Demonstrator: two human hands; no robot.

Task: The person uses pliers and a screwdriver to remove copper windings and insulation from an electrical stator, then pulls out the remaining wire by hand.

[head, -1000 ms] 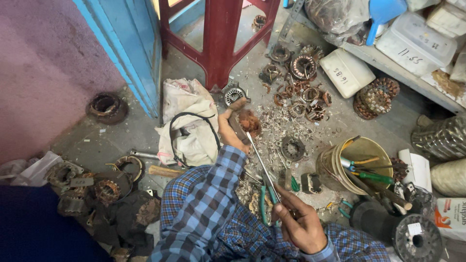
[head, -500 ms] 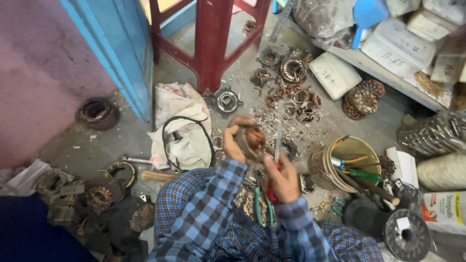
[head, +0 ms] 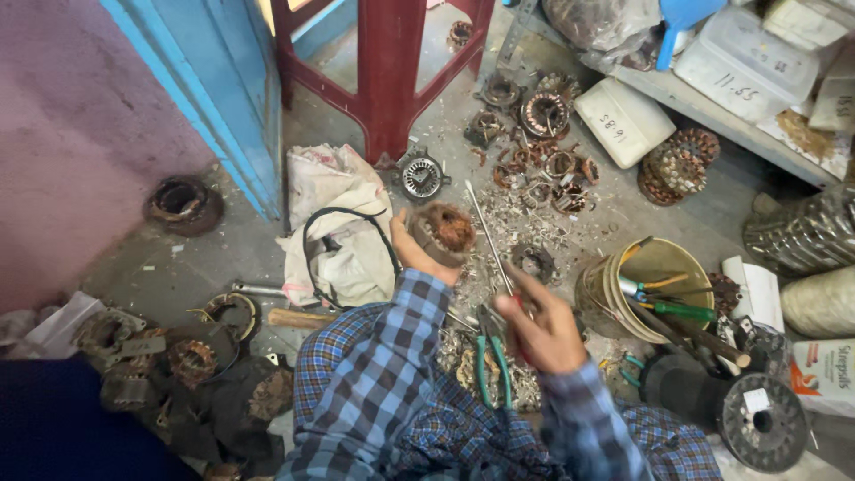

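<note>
The left hand (head: 411, 254), in the middle of the frame, has its grip closed around a round rusty motor stator with copper winding (head: 443, 232) and holds it just above the floor. The right hand (head: 541, 328), lower and more to the right, has its grip clamped on the red handle of a long thin metal screwdriver (head: 488, 239). The shaft goes up and to the left, and its tip is just beside the right edge of the stator; I cannot tell if it touches. Both arms wear blue checked sleeves (head: 374, 374).

Under the right hand, a pair of pliers with green handles (head: 491, 356) lies on the grey concrete floor (head: 205, 267), among small metal scraps. To the left of the left hand there is a dirty white cloth sack (head: 334, 227) with a loop of black cable (head: 343, 240) on it. To the right of the right hand stands a yellowish plastic bucket (head: 614, 294) full of screwdrivers and other tools.

In the upper middle of the frame, a dark red plastic stool (head: 389, 62) stands on the floor, and a heap of old copper-wound stators (head: 543, 142) lies to its right. A blue door frame (head: 223, 98) is in the upper left. More rusty motor parts (head: 169, 356) lie in the lower left.
</note>
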